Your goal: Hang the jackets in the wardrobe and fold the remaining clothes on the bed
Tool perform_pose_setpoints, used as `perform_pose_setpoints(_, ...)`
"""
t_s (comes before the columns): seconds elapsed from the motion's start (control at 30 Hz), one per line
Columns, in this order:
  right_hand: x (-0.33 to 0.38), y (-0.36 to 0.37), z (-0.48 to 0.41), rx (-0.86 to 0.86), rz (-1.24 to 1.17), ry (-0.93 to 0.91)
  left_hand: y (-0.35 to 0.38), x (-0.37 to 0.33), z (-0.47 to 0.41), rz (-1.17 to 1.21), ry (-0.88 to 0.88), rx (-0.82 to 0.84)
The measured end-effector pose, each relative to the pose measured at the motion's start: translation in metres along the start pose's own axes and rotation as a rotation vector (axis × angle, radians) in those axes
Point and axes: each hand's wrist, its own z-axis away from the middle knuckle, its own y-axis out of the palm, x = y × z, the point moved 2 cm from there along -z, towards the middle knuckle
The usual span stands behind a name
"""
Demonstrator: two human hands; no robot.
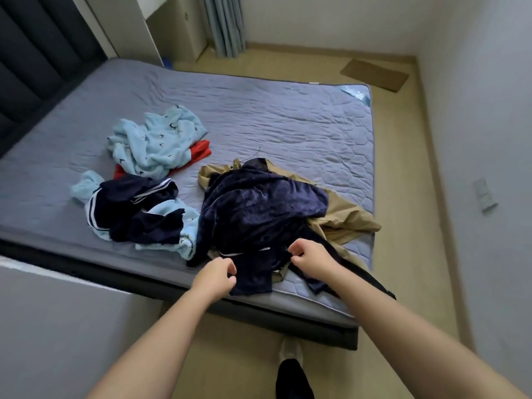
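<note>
A dark navy velvet garment (259, 208) lies crumpled near the bed's front edge, on top of a tan jacket (345, 217). My left hand (214, 277) pinches the navy garment's near left edge with curled fingers. My right hand (309, 256) is curled at the garment's near right side, and whether it holds cloth I cannot tell. To the left lies a navy piece with white stripes (129, 208) mixed with light blue fleece (178, 226). Further back sits a light blue patterned fleece garment (155, 142) over something red (201, 151).
The bed (288, 116) has a grey-blue quilted cover and a dark padded headboard (37, 61) at left. A white cabinet (138, 27) and a curtain (224, 24) stand behind. Cardboard (374, 74) lies on the floor. My foot (290, 370) is by the bed's corner.
</note>
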Motion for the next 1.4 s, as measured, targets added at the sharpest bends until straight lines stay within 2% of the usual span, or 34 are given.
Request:
perform_pose_setpoints(0.1,-0.011,0.015,-0.067,0.069,0.062,0.081,0.018,0.019,-0.052,-0.039,-0.081,0.119)
perform_pose_setpoints(0.2,-0.025,0.041,-0.122,0.158,0.147,0.125,0.033,0.028,-0.109,-0.044,-0.094,0.158)
perform_pose_setpoints(0.33,-0.047,0.069,-0.194,0.128,0.189,0.177,0.044,0.038,-0.200,-0.117,-0.039,0.101)
perform_pose_setpoints(0.53,-0.079,0.108,-0.280,0.039,0.296,0.144,0.081,0.065,-0.322,-0.390,0.013,-0.056)
perform_pose_setpoints(0.63,-0.099,0.136,-0.307,0.061,0.351,0.158,0.101,0.083,-0.371,-0.405,-0.012,-0.069)
perform_pose_setpoints(0.7,-0.107,0.149,-0.312,0.066,0.359,0.167,0.109,0.088,-0.390,-0.397,0.037,-0.137)
perform_pose_setpoints(0.77,-0.106,0.154,-0.312,0.044,0.383,0.150,0.104,0.089,-0.398,-0.129,0.045,-0.197)
perform_pose_setpoints(0.87,-0.092,0.144,-0.314,-0.052,0.390,0.143,0.076,0.091,-0.394,0.480,-0.087,-0.106)
perform_pose_setpoints(0.97,-0.064,0.127,-0.322,-0.117,0.409,0.160,0.041,0.074,-0.372,0.760,-0.081,0.168)
perform_pose_setpoints(1.03,-0.039,0.116,-0.329,-0.190,0.478,0.109,0.016,0.057,-0.356,1.071,-0.089,0.366)
perform_pose_setpoints(1.1,-0.019,0.107,-0.332,-0.298,0.424,0.040,-0.011,0.050,-0.342,1.243,-0.055,0.467)
perform_pose_setpoints(1.13,-0.011,0.101,-0.329,-0.343,0.314,0.040,-0.026,0.053,-0.340,1.186,0.044,0.444)
perform_pose_setpoints(1.17,-0.005,0.095,-0.326,-0.375,0.188,0.075,-0.040,0.056,-0.336,0.962,0.185,0.439)
perform_pose_setpoints(1.2,-0.001,0.089,-0.321,-0.398,0.059,0.124,-0.050,0.063,-0.333,0.618,0.271,0.421)
perform_pose_setpoints(1.27,0.006,0.078,-0.313,-0.423,-0.176,0.198,-0.057,0.080,-0.326,-0.077,0.257,0.340)
perform_pose_setpoints(1.3,0.011,0.073,-0.309,-0.405,-0.271,0.197,-0.058,0.086,-0.324,-0.265,0.201,0.275)
perform_pose_setpoints(1.33,0.016,0.070,-0.307,-0.359,-0.362,0.179,-0.059,0.088,-0.323,-0.329,0.182,0.185)
perform_pose_setpoints(1.37,0.021,0.067,-0.303,-0.291,-0.444,0.151,-0.063,0.087,-0.320,-0.251,0.173,0.091)
perform_pose_setpoints(1.4,0.025,0.064,-0.299,-0.208,-0.498,0.121,-0.071,0.086,-0.318,-0.052,0.171,0.010)
